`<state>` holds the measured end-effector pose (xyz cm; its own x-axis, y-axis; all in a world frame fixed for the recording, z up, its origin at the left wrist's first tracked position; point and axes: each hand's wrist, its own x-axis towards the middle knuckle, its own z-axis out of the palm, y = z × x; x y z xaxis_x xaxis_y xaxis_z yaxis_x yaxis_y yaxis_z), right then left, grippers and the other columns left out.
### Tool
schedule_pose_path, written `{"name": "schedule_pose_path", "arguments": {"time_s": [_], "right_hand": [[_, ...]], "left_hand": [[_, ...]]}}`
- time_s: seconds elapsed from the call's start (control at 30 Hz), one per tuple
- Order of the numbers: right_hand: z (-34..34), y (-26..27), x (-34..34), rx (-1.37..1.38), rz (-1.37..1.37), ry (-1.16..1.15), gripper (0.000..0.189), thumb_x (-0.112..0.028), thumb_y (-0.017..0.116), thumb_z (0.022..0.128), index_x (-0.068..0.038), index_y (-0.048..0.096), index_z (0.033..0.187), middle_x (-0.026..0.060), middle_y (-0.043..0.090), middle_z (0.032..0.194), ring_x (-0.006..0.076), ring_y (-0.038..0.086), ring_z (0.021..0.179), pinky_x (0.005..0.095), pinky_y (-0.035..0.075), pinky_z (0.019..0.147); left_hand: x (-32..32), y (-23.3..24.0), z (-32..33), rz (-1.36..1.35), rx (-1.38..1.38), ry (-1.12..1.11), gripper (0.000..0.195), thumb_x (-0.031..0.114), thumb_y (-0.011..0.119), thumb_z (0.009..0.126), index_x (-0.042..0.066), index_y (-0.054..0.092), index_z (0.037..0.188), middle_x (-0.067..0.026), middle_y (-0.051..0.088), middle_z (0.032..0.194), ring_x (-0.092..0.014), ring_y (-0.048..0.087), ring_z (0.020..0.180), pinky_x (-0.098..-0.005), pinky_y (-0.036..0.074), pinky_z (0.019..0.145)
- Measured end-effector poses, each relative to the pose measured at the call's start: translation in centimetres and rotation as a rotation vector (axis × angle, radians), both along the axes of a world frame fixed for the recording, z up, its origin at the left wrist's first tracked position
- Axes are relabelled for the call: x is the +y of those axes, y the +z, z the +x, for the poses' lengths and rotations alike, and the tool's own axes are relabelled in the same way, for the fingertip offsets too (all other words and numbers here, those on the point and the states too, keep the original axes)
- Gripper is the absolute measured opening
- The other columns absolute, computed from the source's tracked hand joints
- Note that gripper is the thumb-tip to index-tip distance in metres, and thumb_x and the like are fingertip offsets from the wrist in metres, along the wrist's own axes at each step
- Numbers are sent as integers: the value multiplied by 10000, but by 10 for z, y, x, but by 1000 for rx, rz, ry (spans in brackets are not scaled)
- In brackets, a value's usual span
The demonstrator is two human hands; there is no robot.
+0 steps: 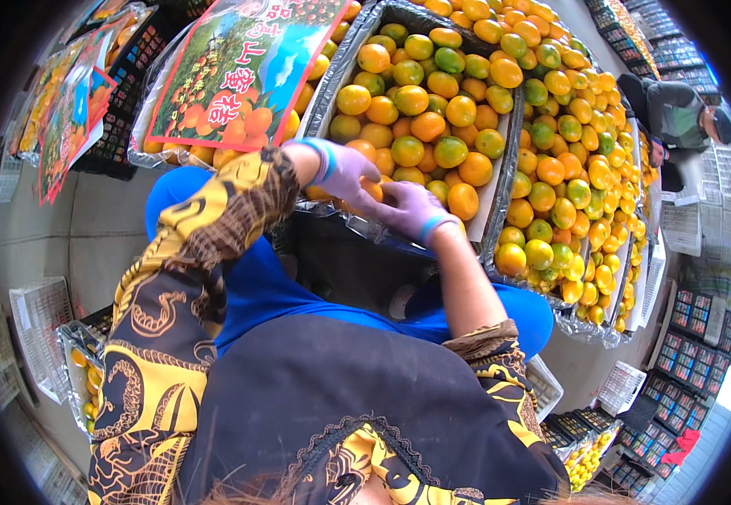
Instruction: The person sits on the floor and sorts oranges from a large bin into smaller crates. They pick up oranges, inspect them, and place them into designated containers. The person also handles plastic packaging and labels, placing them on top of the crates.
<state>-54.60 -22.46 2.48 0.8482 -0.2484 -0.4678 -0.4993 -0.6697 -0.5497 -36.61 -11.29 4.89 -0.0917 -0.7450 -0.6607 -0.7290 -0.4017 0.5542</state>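
Both my hands wear thin purple gloves and meet over the near edge of a foil-lined crate (pixel 503 165) of mandarins. An orange mandarin (pixel 372 189) shows between the thumb and finger of my left hand (pixel 343 173). Close against its other side is my right hand (pixel 412 206), fingers curled; whether they also grip the fruit is hard to tell. Green-and-orange mandarins (pixel 428 126) fill the crate beyond my hands, piled in loose layers. Some fruit at the near left corner is partly covered by my hands.
To the left, a printed poster (pixel 239 76) covers another crate of fruit. Heaped mandarins (pixel 561 158) stand in crates to the right. A co-worker (pixel 675 120) is beyond them. White plastic crates (pixel 42 334) stand on the floor at left; dark stacked crates (pixel 694 347) are at right.
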Motion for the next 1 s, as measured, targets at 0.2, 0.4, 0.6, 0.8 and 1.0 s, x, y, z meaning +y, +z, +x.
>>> {"name": "schedule_pose_path", "arguments": {"time_s": [0.2,0.4,0.6,0.8,1.0], "right_hand": [[-13,21,-27,152,-12,7,619,-375,725,831,-107,603,1376,181,670,1292,322,634,1207,391,495,1023],[-14,6,-20,224,-16,-55,653,-253,772,743,-113,623,1364,170,720,1171,289,704,1037,360,548,924],[-53,-28,-24,-521,305,-316,538,-117,809,711,-54,646,1220,85,666,1094,174,627,1018,295,518,908],[-38,-23,-13,-62,125,-284,498,-277,835,764,-82,628,1173,156,690,1054,272,659,992,363,515,907],[-39,-1,-22,36,46,-37,469,-259,792,789,-133,600,1199,201,682,1138,403,630,1113,436,503,947]], "left_hand": [[17,-23,-12,-246,-72,129,480,325,702,888,138,594,1316,-180,685,1227,-359,638,1169,-423,485,1005],[25,-28,-13,-286,-92,114,498,263,670,891,256,580,1380,-161,700,1184,-332,680,1083,-405,508,967],[22,-29,-15,-212,-101,98,473,219,639,909,280,589,1375,-148,703,1184,-316,679,1084,-405,500,970],[22,-34,-16,-279,-138,106,455,230,653,905,273,605,1355,-117,702,1212,-324,664,1121,-415,493,984],[23,-33,-15,-255,-81,126,443,205,639,901,257,610,1340,-128,667,1277,-341,600,1222,-435,440,1044]]}}
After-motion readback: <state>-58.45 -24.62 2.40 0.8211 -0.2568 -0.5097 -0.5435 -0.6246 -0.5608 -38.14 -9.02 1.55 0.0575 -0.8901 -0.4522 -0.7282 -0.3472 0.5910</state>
